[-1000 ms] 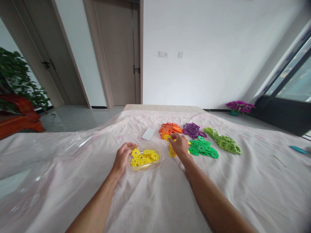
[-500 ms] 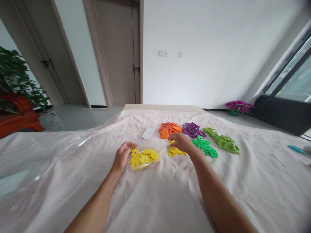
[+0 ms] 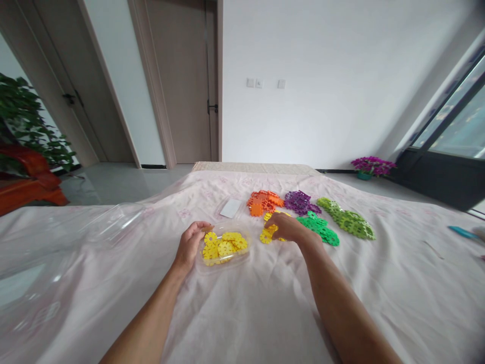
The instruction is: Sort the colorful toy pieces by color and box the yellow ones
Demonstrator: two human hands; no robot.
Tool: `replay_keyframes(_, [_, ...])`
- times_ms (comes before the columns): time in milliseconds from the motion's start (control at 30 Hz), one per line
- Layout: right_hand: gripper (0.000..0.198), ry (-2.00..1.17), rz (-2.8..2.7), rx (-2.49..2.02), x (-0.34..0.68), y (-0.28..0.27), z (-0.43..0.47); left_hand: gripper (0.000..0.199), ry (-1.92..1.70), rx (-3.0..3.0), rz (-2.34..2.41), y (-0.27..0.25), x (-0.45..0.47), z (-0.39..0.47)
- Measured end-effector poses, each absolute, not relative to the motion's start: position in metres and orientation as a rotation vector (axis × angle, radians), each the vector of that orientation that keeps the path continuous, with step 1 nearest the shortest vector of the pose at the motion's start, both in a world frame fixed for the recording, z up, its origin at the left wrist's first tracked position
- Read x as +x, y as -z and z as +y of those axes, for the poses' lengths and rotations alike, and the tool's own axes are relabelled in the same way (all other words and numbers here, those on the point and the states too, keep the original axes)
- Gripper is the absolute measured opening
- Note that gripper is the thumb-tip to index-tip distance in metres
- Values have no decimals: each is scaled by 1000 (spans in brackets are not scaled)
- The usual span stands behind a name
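My left hand point(image 3: 191, 246) is closed on the left rim of a clear plastic box point(image 3: 223, 269), fingers at its far left corner. Inside the box lies a heap of yellow flower-shaped interlocking discs point(image 3: 226, 247). To the right of the box, my right hand point(image 3: 287, 227) is down on a small pile of loose yellow discs point(image 3: 267, 235), its fingers curled over them. The hand hides part of that pile. Just beyond it are orange pieces point(image 3: 265, 199), and green discs point(image 3: 318, 228) lie right beside it.
Purple pieces point(image 3: 300, 202) and light green pieces point(image 3: 347, 218) lie further right on the pale tablecloth point(image 3: 242, 313). Behind the box is a clear lid with a white label point(image 3: 231, 208). Larger clear containers point(image 3: 113, 225) lie at left, a blue object point(image 3: 463, 232) far right.
My right hand has lowered slightly onto the yellow pile, its fingers now curled among the discs. My left hand and the box have stayed in place.
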State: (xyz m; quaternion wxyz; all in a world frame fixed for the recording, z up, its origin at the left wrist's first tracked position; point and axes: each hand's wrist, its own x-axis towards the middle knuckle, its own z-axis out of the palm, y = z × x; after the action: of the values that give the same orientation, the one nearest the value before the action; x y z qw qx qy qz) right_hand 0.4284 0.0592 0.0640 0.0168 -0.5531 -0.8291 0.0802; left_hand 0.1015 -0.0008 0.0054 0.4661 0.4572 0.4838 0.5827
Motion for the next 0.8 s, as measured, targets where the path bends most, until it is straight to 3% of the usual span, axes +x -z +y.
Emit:
replay_keyframes(133, [26, -226, -2478, -1762, 428, -67, 58, 29, -1436, 1122, 1182, -5, 101, 0])
replay_keyframes(300, [22, -160, -2173, -1742, 420, -74, 56, 28, -1434, 1128, 1181, -5, 101, -1])
replay_keyframes(600, [33, -975, -1880, -1152, 364, -74, 39, 29, -1427, 1147, 1186, -5, 100, -1])
replay_keyframes(800, [26, -429, -2125, -1516, 387, -76, 45, 27, -1429, 1149, 1205, -6, 101, -1])
